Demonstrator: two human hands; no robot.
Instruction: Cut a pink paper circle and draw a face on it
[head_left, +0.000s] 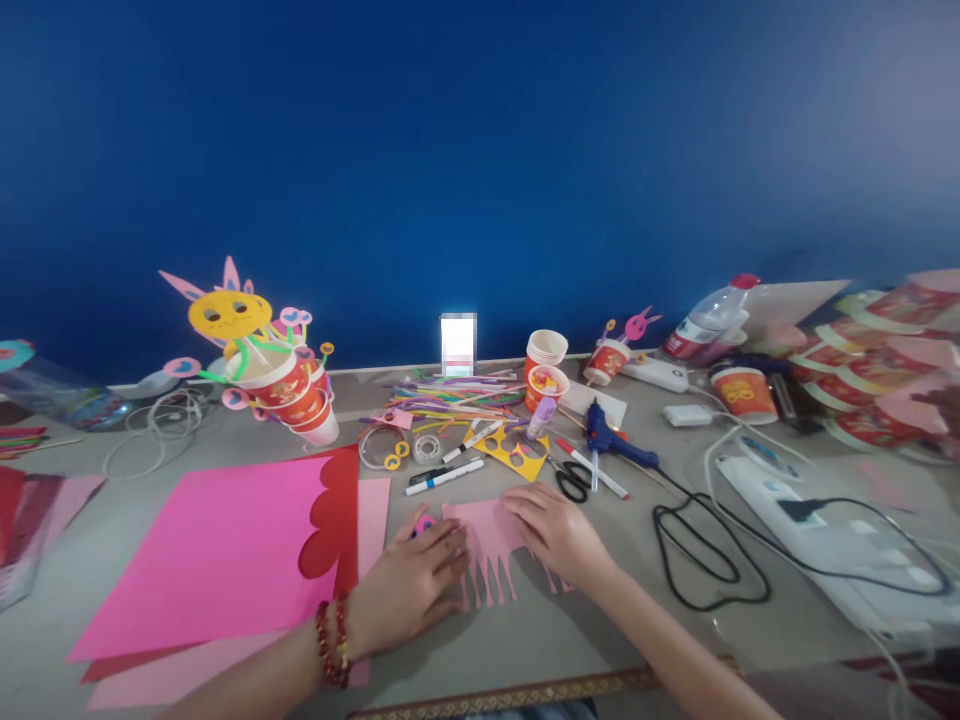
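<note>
A light pink piece of paper (489,540) with a fringe of narrow cut strips along its near edge lies on the table in front of me. My left hand (416,575), with red bead bracelets at the wrist, rests its outstretched fingers on the paper's left end. By its thumb is a small pink round cutout (424,525), partly covered. Across the paper's right end, my right hand (559,530) lies flat with fingers extended, hiding part of it. Just beyond the hands are black-handled scissors (571,482), markers (444,477) and a yellow paper scrap (517,455).
Pink and red sheets (217,550) lie at left, below a paper-cup figure (281,385). Pipe cleaners (450,400) are piled at the back. On the right are a blue glue gun (611,440), its looped black cord (712,595), a power strip (817,540) and stacked cups (885,350).
</note>
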